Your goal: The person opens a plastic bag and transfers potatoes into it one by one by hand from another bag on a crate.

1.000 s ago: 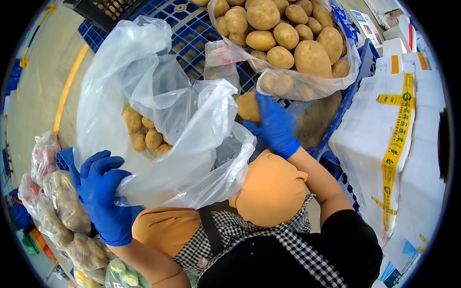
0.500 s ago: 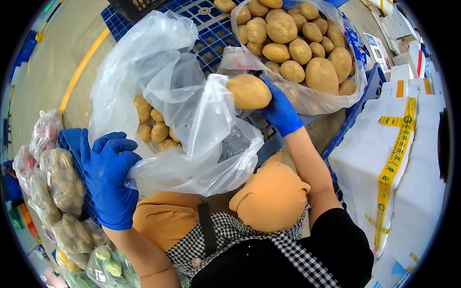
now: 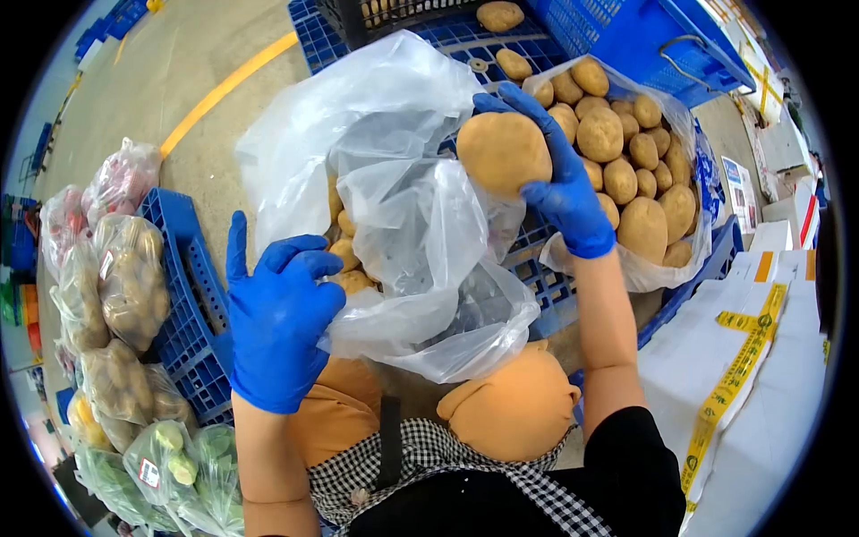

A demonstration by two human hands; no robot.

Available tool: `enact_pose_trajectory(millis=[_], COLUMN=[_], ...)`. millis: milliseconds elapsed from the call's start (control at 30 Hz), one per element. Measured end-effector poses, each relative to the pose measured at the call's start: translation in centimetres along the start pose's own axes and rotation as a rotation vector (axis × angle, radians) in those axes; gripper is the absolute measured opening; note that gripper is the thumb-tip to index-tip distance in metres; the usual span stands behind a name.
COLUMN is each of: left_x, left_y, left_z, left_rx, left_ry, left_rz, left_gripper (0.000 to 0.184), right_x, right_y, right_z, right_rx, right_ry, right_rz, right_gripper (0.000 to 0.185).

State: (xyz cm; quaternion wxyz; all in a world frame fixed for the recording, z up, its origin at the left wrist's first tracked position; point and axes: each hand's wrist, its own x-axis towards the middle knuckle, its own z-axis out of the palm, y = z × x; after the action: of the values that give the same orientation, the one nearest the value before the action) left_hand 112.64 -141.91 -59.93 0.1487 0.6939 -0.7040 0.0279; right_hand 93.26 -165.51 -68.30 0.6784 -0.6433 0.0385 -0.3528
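My right hand (image 3: 568,183), in a blue glove, holds a large potato (image 3: 504,154) above the right side of a clear plastic bag (image 3: 407,215). Several smaller potatoes (image 3: 347,255) lie inside that bag. At the bag's lower left edge is my left hand (image 3: 284,309), also gloved; its thumb and some fingers pinch the plastic while the index finger points up. To the right, an open bag full of potatoes (image 3: 601,134) rests on the blue pallet (image 3: 548,277).
Bagged potatoes (image 3: 131,282) and bagged green vegetables (image 3: 170,465) stand at the left beside a blue crate (image 3: 192,295). A black crate (image 3: 344,20) and a blue basket (image 3: 617,40) are at the top. White taped boxes (image 3: 716,358) fill the right side.
My right hand has lifted the large potato from beside the bag to above it. The view has shifted, bringing the blue basket into sight. My left hand stays at the bag's edge.
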Motion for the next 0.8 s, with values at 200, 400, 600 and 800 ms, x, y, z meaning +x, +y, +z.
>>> enact_pose_trajectory(millis=[200, 400, 600, 800], left_x=[1.5, 1.7, 1.9, 3.4], left_y=[0.0, -0.9, -0.7, 0.2], left_z=[0.8, 0.4, 1.6, 2.4], left_rx=[0.001, -0.068, 0.045, -0.067], left_ry=[0.057, 0.132, 0.112, 0.207], left_rz=[0.029, 0.018, 0.001, 0.034], left_gripper=[0.016, 0.012, 0.006, 0.014], right_x=[3.5, 2.2, -0.7, -2.4], right_y=[-1.0, 2.0, -2.1, 1.2], right_z=[5.6, 6.8, -10.6, -16.0], right_rx=[-0.231, 0.406, -1.747, -1.423], right_ry=[-0.350, -0.273, 0.439, 0.615], right_rz=[0.245, 0.619, 0.217, 0.202], right_gripper=[0.067, 0.044, 0.074, 0.069])
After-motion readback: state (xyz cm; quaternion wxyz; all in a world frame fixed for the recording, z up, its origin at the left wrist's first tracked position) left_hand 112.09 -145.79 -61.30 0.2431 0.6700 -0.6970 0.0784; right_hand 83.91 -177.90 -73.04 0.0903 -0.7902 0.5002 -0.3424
